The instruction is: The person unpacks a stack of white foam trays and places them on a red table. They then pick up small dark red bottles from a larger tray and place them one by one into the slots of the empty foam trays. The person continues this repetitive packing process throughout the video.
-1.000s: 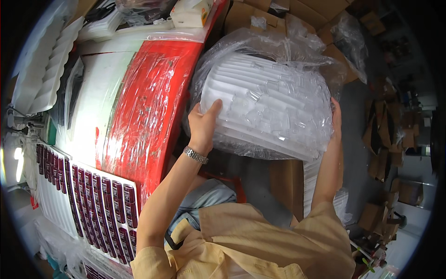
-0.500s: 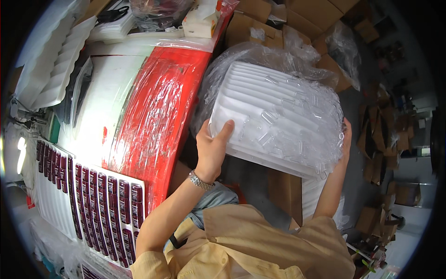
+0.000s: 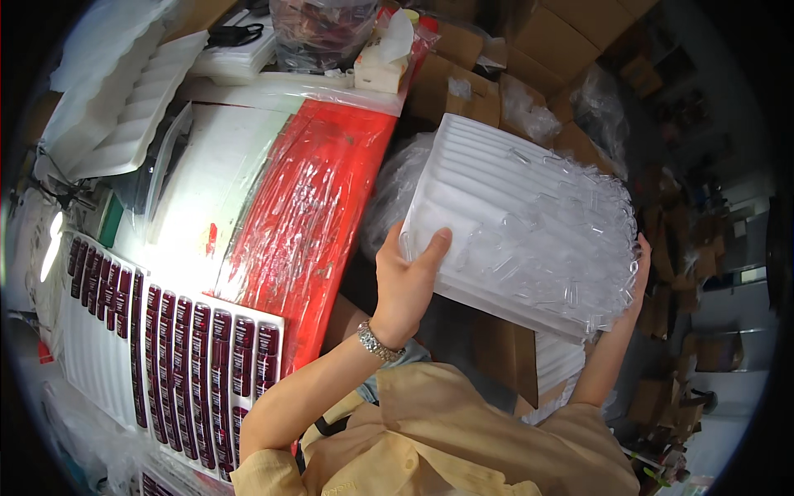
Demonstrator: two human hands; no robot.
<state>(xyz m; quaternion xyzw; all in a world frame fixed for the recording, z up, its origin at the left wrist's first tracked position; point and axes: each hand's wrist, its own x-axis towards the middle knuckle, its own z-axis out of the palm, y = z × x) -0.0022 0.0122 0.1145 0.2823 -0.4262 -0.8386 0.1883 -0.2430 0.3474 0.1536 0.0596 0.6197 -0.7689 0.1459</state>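
Note:
Between my two hands I hold a white ridged tray (image 3: 471, 161), tilted down toward its right side. Many small clear plastic tubes or caps (image 3: 562, 248) lie heaped in its right half, while the ridges at the left show bare. My left hand (image 3: 407, 277) grips the near left corner, thumb over the rim, with a metal watch or bracelet at the wrist. My right hand (image 3: 640, 277) holds the right end; its fingers are partly hidden behind the tray.
On the left, a table bears red plastic-wrapped sheeting (image 3: 310, 207) and white trays with rows of dark red small containers (image 3: 198, 372). Ridged white trays (image 3: 145, 116) lean at the far left. Cardboard boxes (image 3: 571, 41) and a clear plastic bag (image 3: 397, 182) lie beyond the held tray.
The tray and both hands have shifted slightly right in the picture, and the table also appears farther right. The clear pieces remain heaped at the tray's right side.

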